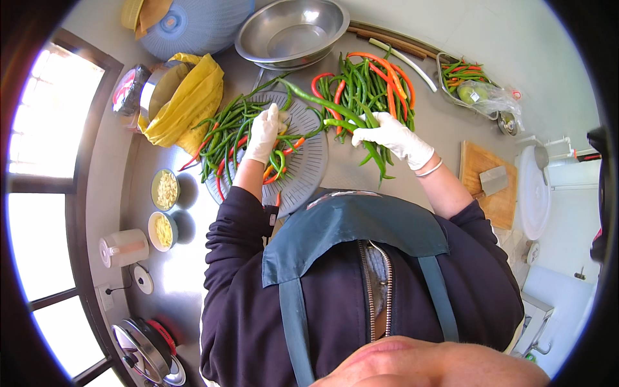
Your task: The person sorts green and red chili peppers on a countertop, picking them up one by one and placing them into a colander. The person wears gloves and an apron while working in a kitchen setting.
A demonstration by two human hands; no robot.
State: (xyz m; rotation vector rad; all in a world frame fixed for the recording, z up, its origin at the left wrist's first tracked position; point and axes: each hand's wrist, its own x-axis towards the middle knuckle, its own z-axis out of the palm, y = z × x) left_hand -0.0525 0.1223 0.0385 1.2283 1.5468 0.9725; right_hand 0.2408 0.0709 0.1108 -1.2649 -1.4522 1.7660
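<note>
White gloves cover both hands. My right hand (pixel 392 139) grips several long green chili peppers (pixel 350 115), which stick out on both sides of it. Behind and below that hand lies a heap of green and red chili peppers (pixel 360 80) on the metal counter. My left hand (pixel 265 131) is over another pile of green and red chili peppers (pixel 220 140), its fingers drawn together. Whether it pinches a pepper is hidden by the hand. This pile rests on a round grey slotted tray (pixel 309 167) and spills past its left edge.
A steel basin (pixel 295 34) stands at the back, beside a blue plastic basket (pixel 193 24). On the left are a yellow bag (pixel 186 111), a bowl of garlic cloves (pixel 167 189) and a bowl of yellowish shreds (pixel 163 231). To the right, a cleaver (pixel 494 180) lies on a wooden board (pixel 476 162).
</note>
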